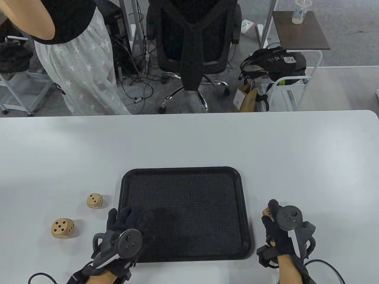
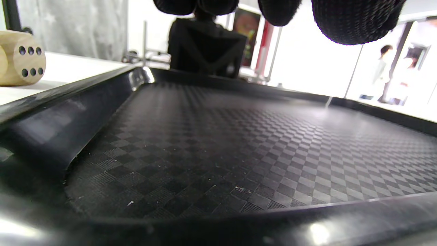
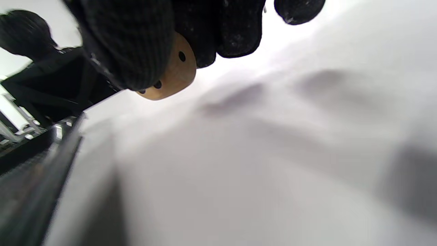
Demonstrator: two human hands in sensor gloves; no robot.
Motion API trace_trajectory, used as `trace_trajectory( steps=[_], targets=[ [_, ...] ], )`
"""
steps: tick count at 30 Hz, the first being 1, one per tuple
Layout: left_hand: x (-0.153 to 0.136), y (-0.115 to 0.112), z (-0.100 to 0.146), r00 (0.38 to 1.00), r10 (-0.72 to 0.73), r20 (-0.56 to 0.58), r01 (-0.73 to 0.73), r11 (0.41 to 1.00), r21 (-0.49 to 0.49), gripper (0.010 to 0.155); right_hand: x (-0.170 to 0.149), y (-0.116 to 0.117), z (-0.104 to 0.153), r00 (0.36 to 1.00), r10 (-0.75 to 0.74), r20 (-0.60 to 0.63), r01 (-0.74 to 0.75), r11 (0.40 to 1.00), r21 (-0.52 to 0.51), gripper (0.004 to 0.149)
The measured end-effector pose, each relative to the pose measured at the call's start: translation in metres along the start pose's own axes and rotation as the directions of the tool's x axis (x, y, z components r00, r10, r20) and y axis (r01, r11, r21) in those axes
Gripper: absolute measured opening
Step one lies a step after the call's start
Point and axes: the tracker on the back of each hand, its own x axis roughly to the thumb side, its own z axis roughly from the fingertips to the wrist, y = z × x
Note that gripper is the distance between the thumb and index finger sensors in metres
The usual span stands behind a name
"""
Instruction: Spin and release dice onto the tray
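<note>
I see a white tabletop [image 1: 189,142] from above, with a black textured tray [image 1: 231,177] lying near its near edge, between my 2 gloved hands. My right hand [image 1: 276,227] is just off the tray's right rim, near the table's near edge, and its fingers pinch a wooden die [image 1: 266,211]; in the right wrist view the die [image 3: 177,73] sits between the fingertips, lifted above the white surface, with a few black pips showing. My left hand [image 1: 127,227] reaches over the tray's near left corner with fingers extended and relaxed, holding nothing; the left wrist view shows its fingertips [image 2: 355,20] above the tray floor. 2 more dice lie on the tabletop left of the tray: a small die [image 1: 95,201] just beside the tray's left rim, and a large die [image 1: 62,228] nearer the near edge, showing 5 pips on top. Beyond the far edge stand a black office chair [image 1: 192,41], a standing person [image 1: 80,59], a black bag [image 1: 274,63] and a small side table [image 1: 299,31].
</note>
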Motion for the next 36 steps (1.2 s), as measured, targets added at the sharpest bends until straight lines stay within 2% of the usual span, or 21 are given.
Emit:
trace_trajectory(
  steps=[4,7,10,12,19,21,24,27,32,36],
  targets=[
    [-0.001,0.001,0.000,1.000,0.001,-0.003,-0.001,1.000,0.000,0.071,0.016,-0.010,0.014,0.990,-0.037,0.133,0.043,0.998,-0.047,0.062],
    [-0.001,0.001,-0.001,1.000,0.002,-0.006,-0.002,1.000,-0.002,0.071,0.035,-0.015,0.026,0.967,-0.048,0.251,0.062,0.997,-0.046,0.061],
    [-0.002,0.001,-0.001,1.000,0.003,-0.008,-0.003,1.000,-0.004,0.071,0.057,-0.014,0.038,0.945,-0.015,0.327,0.019,1.000,-0.008,0.061],
    [-0.002,0.001,-0.002,1.000,0.005,-0.012,-0.005,1.000,-0.004,0.071,0.079,-0.006,0.050,0.912,0.032,0.410,-0.043,0.999,0.019,0.060],
    [-0.003,0.001,-0.002,1.000,0.006,-0.010,-0.006,1.000,-0.010,0.071,0.144,0.026,0.080,0.791,0.186,0.584,-0.259,0.965,0.044,0.060],
    [-0.003,0.002,-0.001,1.000,0.008,-0.009,-0.008,1.000,-0.008,0.071,0.157,0.036,0.086,0.757,0.212,0.618,-0.319,0.945,0.067,0.060],
    [-0.004,0.002,-0.001,1.000,0.010,-0.008,-0.010,1.000,-0.004,0.071,0.175,0.055,0.097,0.693,0.260,0.673,-0.451,0.884,0.123,0.059],
    [-0.005,0.003,-0.001,1.000,0.013,-0.009,-0.013,1.000,-0.001,0.071,0.185,0.066,0.104,0.638,0.314,0.703,-0.540,0.834,0.118,0.059],
    [-0.007,0.003,-0.001,1.000,0.019,-0.009,-0.019,1.000,-0.007,0.071,0.194,0.081,0.108,0.590,0.369,0.718,-0.639,0.757,0.135,0.058],
    [-0.008,0.004,-0.001,1.000,0.023,-0.010,-0.023,1.000,-0.008,0.071,0.196,0.084,0.104,0.606,0.368,0.706,-0.648,0.743,0.169,0.057]
  ],
)
